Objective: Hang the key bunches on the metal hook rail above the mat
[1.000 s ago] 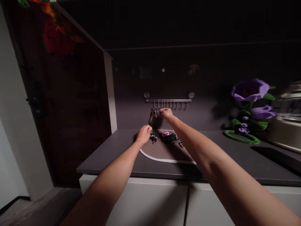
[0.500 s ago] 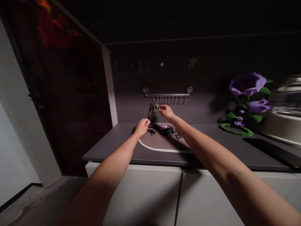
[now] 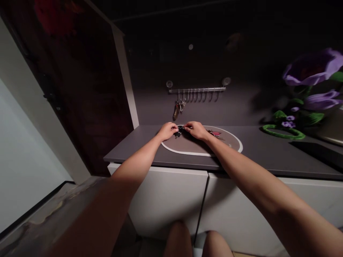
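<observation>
On an oval brown mat (image 3: 198,148) with a white rim, a small dark bunch of keys (image 3: 178,134) lies between my two hands. My left hand (image 3: 168,131) comes in from the left, thumb and fingers closed on the bunch's edge. From the right, my right hand (image 3: 196,130) pinches at the other side of the bunch, fingertips partly hidden. Right of this hand, a red item (image 3: 215,133) with thin dark parts rests on the mat, half covered by the wrist. Above, keys with a brown tag (image 3: 175,111) hang from a hook rail (image 3: 198,90).
The grey counter (image 3: 125,148) runs above white cabinet doors (image 3: 166,200). At right stand purple felt flowers (image 3: 311,71) with a green ring base (image 3: 284,132), and a dark flat slab (image 3: 316,153). A dark door (image 3: 80,89) is at left.
My right hand has come down from near the hanging keys to the mat. Both hands now meet at the dark bunch. The view has tilted down.
</observation>
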A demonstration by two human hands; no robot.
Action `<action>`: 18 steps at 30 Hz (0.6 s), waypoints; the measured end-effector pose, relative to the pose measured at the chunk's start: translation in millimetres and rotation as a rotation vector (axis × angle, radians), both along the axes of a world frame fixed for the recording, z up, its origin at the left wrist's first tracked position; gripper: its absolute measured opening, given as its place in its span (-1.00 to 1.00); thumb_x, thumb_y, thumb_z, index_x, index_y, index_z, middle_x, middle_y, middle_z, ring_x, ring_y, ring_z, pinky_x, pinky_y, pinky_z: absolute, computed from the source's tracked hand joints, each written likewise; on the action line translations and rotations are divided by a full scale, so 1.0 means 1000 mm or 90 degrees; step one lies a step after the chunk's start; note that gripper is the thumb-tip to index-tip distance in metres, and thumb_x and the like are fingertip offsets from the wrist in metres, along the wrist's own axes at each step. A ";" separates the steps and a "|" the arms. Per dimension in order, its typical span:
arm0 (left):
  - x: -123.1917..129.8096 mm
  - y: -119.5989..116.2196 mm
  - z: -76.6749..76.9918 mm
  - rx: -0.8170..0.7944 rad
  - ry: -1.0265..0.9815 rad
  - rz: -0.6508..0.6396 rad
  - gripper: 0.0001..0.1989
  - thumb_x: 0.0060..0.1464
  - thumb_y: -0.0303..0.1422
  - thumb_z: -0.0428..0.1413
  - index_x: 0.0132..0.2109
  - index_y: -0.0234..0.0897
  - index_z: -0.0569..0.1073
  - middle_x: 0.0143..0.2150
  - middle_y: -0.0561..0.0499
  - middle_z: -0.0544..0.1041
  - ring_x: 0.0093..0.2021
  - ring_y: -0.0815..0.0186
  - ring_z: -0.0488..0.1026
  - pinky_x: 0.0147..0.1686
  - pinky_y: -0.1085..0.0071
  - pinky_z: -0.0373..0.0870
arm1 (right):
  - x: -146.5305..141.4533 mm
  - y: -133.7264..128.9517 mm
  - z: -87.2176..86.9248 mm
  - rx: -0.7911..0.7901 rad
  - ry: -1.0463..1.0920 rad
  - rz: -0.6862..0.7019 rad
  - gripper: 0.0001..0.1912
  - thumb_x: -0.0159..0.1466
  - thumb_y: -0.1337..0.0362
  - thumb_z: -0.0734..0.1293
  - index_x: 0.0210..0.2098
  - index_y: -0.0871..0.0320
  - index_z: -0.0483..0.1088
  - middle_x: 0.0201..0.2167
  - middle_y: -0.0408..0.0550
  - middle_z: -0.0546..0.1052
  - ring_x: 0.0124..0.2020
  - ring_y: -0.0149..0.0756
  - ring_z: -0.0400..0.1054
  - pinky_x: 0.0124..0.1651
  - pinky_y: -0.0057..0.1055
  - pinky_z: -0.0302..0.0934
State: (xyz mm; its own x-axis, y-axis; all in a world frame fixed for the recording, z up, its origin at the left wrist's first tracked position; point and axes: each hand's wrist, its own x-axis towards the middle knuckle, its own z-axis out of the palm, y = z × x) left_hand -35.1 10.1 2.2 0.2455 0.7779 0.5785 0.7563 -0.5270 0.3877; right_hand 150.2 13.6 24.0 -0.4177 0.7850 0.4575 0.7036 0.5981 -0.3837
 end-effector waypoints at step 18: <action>0.003 0.001 0.001 -0.026 0.039 -0.018 -0.84 -0.07 -0.41 0.05 -0.41 -0.33 0.53 -0.37 0.02 0.48 -0.35 0.39 0.36 -0.28 0.48 0.24 | -0.011 0.012 0.000 0.024 -0.098 -0.036 -0.76 0.15 0.34 0.23 -0.28 0.18 0.51 -0.27 -0.01 0.55 -0.23 -0.29 0.37 -0.18 -0.51 0.13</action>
State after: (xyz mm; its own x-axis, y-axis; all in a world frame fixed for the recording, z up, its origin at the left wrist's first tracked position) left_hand -31.9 11.2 3.1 0.3008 0.7926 0.5303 0.7645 -0.5328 0.3628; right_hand 138.9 25.7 23.6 -0.4415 0.7927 0.4204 0.7850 0.5681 -0.2470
